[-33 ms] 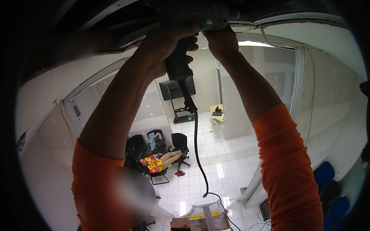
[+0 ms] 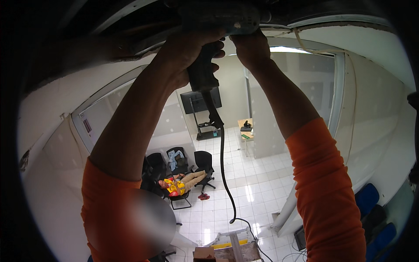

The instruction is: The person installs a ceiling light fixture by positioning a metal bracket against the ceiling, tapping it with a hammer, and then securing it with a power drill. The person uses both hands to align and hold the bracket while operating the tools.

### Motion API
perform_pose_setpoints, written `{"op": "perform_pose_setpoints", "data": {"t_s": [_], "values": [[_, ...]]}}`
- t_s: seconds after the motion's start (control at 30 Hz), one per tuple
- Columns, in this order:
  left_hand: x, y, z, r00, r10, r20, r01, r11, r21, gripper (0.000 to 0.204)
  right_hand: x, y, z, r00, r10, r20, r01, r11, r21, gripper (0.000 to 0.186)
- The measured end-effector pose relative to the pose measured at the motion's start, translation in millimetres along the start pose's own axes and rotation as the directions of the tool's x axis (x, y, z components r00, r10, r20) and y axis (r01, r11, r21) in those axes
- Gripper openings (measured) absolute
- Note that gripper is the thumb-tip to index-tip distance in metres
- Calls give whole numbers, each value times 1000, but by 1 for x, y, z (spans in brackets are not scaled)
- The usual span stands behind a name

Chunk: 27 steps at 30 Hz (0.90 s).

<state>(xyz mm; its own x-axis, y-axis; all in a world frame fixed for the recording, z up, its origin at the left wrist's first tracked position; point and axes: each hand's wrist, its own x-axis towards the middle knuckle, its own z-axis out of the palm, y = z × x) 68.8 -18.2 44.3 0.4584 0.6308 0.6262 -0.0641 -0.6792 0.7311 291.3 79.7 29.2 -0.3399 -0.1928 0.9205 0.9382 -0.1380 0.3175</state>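
Note:
Overhead, at the dark opening in the ceiling, I hold up a corded power drill (image 2: pixel 203 74). My left hand (image 2: pixel 183 54) is closed round its pistol grip, with fingertips showing on the far side of the handle. Beneath the front of the drill's body, my right hand (image 2: pixel 253 50) is closed up against it; its fingers are mostly hidden. The drill's nose points right, toward the ceiling edge, and shadow hides what its tip meets. A black power cord (image 2: pixel 223 166) hangs from the handle down toward the floor.
Below me stands a ladder top (image 2: pixel 235 240) with a cardboard box (image 2: pixel 204 253) beside it. A person (image 2: pixel 176 187) in a yellow vest reclines across black chairs. A screen on a stand (image 2: pixel 200 101), a small table (image 2: pixel 245 127) and blue chairs (image 2: pixel 366 198) stand around. A loose cable (image 2: pixel 301 41) dangles at the ceiling.

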Motion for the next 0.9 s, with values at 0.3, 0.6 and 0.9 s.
{"op": "perform_pose_setpoints", "data": {"t_s": [0.3, 0.6, 0.9], "values": [[2, -2, -4, 1000, -4, 23, 4, 1000, 11, 55, 2, 0, 0, 998, -46, -48, 45, 999, -27, 32], [-1, -2, -1, 999, 40, 14, -40, 999, -1, 52, 0, 0, 0, 1000, 2, -14, -2, 1000, 22, 20], [-1, 1, 4, 999, 29, -17, -28, 999, 25, 45, 0, 3, 1, 999, 7, 45, -8, 1000, 19, 31]]}}
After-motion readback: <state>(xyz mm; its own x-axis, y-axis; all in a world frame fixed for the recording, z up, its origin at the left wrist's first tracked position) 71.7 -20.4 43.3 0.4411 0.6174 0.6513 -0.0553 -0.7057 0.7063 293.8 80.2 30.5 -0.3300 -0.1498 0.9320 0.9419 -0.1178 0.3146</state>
